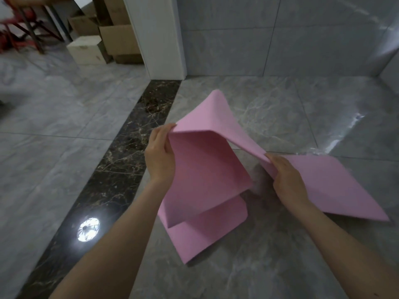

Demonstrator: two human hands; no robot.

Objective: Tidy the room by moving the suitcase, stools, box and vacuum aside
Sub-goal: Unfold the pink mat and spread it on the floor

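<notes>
Both hands' fingers (167,130) pinch the pink mat's (207,167) raised fold.

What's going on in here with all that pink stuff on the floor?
A person is lifting a bent pink foam sheet off the grey marble floor, the left hand and right hand each pinching an edge. More pink sheet lies flat underneath. Brown cardboard boxes stand stacked by the white doorframe.

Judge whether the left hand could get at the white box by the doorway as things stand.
Probably not: the left hand grips the pink sheet, and the white box lies far across open floor.
</notes>
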